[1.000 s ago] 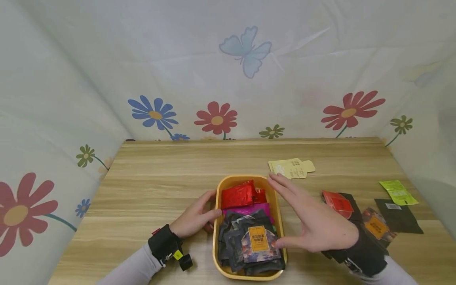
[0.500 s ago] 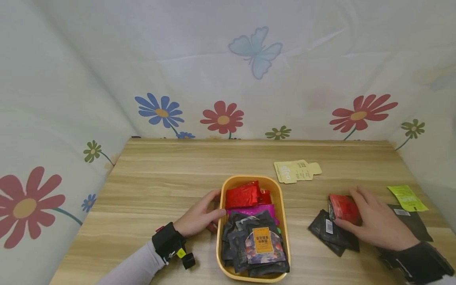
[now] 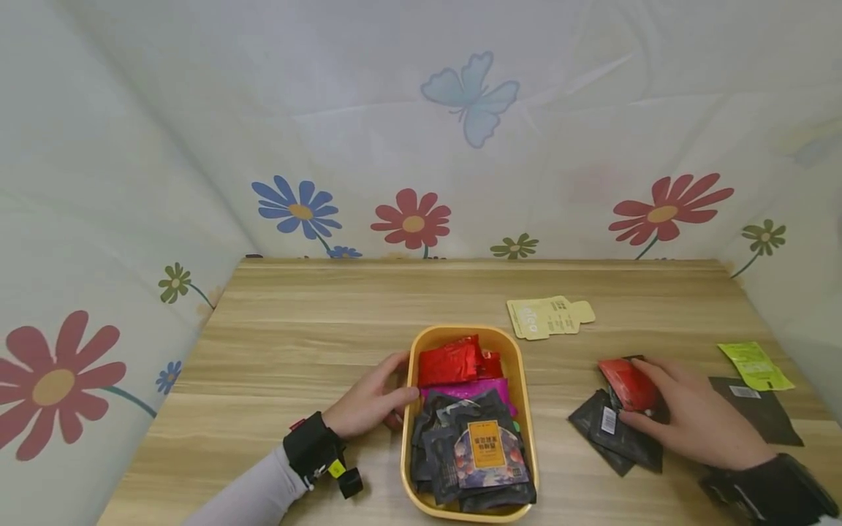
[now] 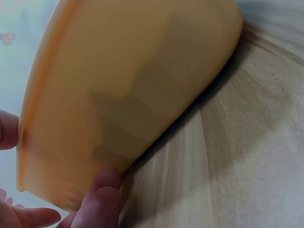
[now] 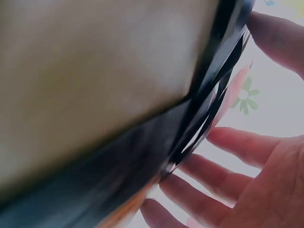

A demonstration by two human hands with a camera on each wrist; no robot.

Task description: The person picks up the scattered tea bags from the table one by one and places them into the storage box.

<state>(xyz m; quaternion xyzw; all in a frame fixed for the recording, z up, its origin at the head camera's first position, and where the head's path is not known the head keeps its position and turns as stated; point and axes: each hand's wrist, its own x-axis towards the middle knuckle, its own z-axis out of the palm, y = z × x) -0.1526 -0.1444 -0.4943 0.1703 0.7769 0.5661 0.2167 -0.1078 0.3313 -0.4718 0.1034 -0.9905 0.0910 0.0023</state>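
My left hand holds the left side of a yellow plastic basket, thumb on the rim, fingers against the outer wall. Inside lie shiny red sachets, a magenta packet and a pile of black sachets; the top one has an orange label. At the right, my right hand pinches a red-fronted sachet between thumb and fingers. Black sachets, one with a white barcode, lie beneath it. The right wrist view shows the fingers along the packets' edges.
A pale yellow card lies behind the basket to the right. At the far right, a lime-green packet overlaps a black sachet. Flowered white sheeting walls the back and sides of the wooden table.
My right hand has moved from over the basket's right side to the sachets on the right and grasped the red one, which has shifted slightly left. The left hand stays on the basket.
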